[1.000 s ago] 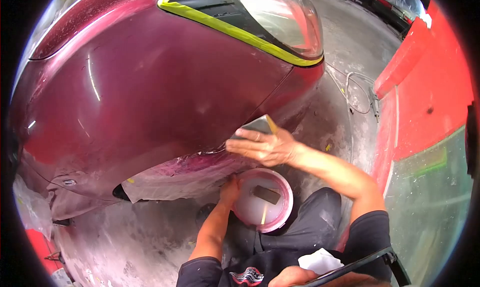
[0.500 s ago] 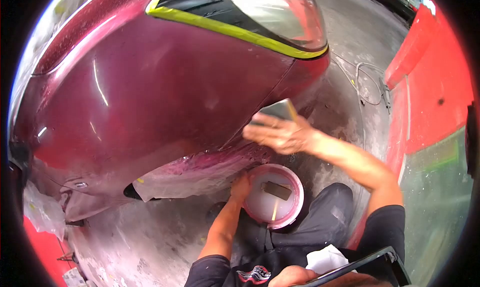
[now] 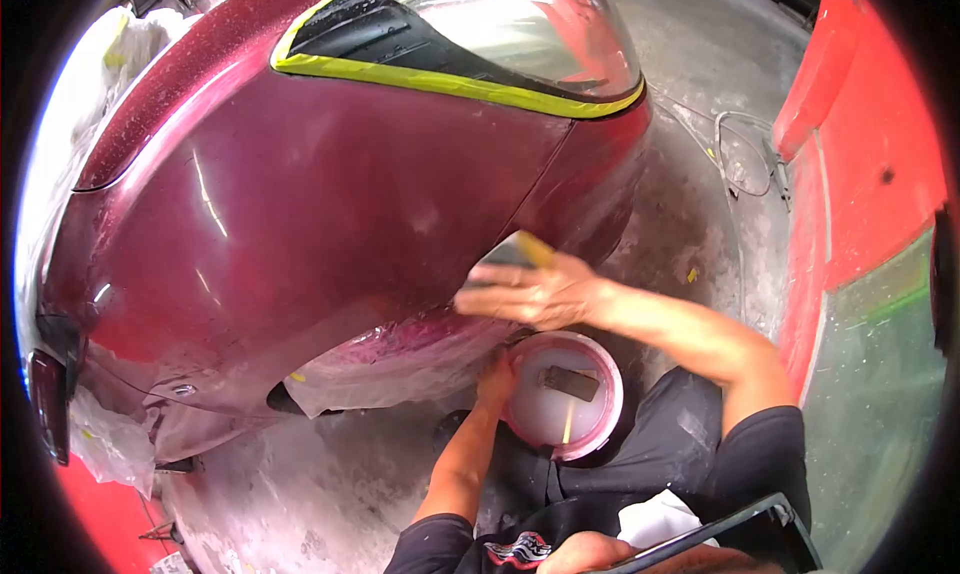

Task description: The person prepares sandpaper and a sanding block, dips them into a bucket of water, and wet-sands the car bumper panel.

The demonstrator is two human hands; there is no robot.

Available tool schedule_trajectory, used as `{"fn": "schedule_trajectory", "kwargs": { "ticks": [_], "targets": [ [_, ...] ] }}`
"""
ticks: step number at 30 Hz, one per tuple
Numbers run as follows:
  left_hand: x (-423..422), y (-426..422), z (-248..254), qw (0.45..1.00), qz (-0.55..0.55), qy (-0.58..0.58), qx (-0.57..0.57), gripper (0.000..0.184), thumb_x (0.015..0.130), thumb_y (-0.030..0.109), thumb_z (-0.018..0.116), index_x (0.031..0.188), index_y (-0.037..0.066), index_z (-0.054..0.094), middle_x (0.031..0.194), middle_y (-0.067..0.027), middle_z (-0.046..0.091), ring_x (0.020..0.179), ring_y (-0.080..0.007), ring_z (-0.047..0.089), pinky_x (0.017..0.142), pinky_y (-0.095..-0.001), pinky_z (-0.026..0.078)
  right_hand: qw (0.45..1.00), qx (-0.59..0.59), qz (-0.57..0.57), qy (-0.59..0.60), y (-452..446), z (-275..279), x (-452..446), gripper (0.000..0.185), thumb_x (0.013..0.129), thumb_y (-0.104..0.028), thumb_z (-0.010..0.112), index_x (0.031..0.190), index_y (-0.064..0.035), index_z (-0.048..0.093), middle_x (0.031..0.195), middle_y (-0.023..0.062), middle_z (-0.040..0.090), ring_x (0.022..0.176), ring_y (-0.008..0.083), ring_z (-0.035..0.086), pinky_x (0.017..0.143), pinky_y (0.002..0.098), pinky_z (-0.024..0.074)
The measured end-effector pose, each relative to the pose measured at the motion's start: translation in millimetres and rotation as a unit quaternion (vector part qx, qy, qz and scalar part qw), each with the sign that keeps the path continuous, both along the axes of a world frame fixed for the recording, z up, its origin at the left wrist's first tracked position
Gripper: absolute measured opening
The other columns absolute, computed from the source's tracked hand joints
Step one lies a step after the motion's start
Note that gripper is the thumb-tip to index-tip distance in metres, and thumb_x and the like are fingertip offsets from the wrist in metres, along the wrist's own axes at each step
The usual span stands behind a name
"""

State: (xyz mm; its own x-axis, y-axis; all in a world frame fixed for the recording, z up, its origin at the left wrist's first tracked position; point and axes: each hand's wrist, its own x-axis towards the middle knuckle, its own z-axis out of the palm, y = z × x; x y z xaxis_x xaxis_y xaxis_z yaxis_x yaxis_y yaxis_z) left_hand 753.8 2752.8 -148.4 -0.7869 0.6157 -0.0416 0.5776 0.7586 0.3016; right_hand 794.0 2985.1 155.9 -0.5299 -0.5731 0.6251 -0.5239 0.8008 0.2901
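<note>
My right hand is blurred and lies against the lower edge of a dark red car panel. Under its fingers is a flat grey sanding pad with a yellowish edge. My left hand grips the left rim of a round bucket, its fingertips partly hidden. Cloudy whitish liquid fills the bucket, with a dark rectangular block and a thin pale strip in it.
Yellow-green tape borders the car's lamp. Clear plastic film covers the wheel opening. A hose lies on the stained floor at right, beside a red panel. My knee is right of the bucket.
My right hand has moved left and slightly down along the car panel with the pad. My left hand stays at the bucket's rim. The whole view has shifted a little.
</note>
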Motion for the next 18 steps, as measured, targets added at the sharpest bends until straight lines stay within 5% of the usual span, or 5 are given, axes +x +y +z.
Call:
{"fn": "schedule_trajectory", "kwargs": {
  "ticks": [3, 4, 8, 16, 18],
  "targets": [
    [-3.6, 1.1, 5.4, 0.996, 0.001, -0.083, 0.018, 0.052, 0.097, 0.05, 0.048, 0.126, 0.006, 0.051, 0.097, -0.0256, 0.069, 0.088, -0.0461, 0.067, 0.078, -0.0561, 0.052, 0.999, 0.033, -0.025, 0.012, 28.2, -8.5, 1.0, 0.057, 0.084, -0.018, 0.054, 0.141, -0.0176, 0.054, 0.155, -0.0016, 0.041, 0.148, 0.0187, 0.028, 0.118, 0.0324, 0.0351],
    [-0.3, 0.9, 4.9, 0.996, 0.001, -0.086, 0.039, 0.052, 0.097, 0.049, 0.048, 0.125, 0.006, 0.051, 0.097, -0.0258, 0.068, 0.088, -0.0467, 0.066, 0.079, -0.0574, 0.052, 0.996, 0.019, -0.085, 0.027, 8.7, -11.1, 6.6, 0.044, 0.086, -0.026, 0.06, 0.129, -0.0293, 0.066, 0.152, -0.0129, 0.044, 0.149, 0.0189, 0.027, 0.112, 0.0541, 0.0348],
    [3.2, 3.1, 20.2, 0.989, -0.006, -0.078, 0.128, 0.049, 0.098, 0.047, 0.048, 0.124, 0.006, 0.051, 0.099, -0.0272, 0.067, 0.089, -0.0492, 0.065, 0.08, -0.0611, 0.049, 0.997, 0.006, -0.065, 0.031, -19.9, -22.8, -4.4, 0.044, 0.087, -0.029, 0.059, 0.131, -0.0329, 0.063, 0.152, -0.0136, 0.045, 0.148, 0.0177, 0.03, 0.109, 0.0573, 0.0355],
    [-2.7, 4.0, 24.8, 0.995, -0.001, -0.093, -0.029, 0.047, 0.099, 0.046, 0.047, 0.124, 0.006, 0.05, 0.103, -0.0274, 0.066, 0.095, -0.0502, 0.063, 0.085, -0.0595, 0.048, 0.915, -0.221, -0.292, 0.171, 35.4, 9.2, -3.2, 0.054, 0.083, -0.012, 0.066, 0.133, 0.0062, 0.055, 0.145, 0.0258, 0.047, 0.139, 0.0431, 0.041, 0.113, 0.0483, 0.0387],
    [1.2, 11.1, 25.7, 0.997, -0.011, -0.073, -0.029, 0.047, 0.099, 0.046, 0.047, 0.123, 0.006, 0.051, 0.103, -0.0273, 0.066, 0.096, -0.0497, 0.063, 0.085, -0.0589, 0.048, 0.947, -0.26, -0.182, 0.056, -41.5, -40.2, -3.5, 0.05, 0.083, -0.017, 0.066, 0.13, -0.0001, 0.061, 0.145, 0.021, 0.05, 0.138, 0.0399, 0.044, 0.111, 0.0534, 0.0386]
  ]
}}
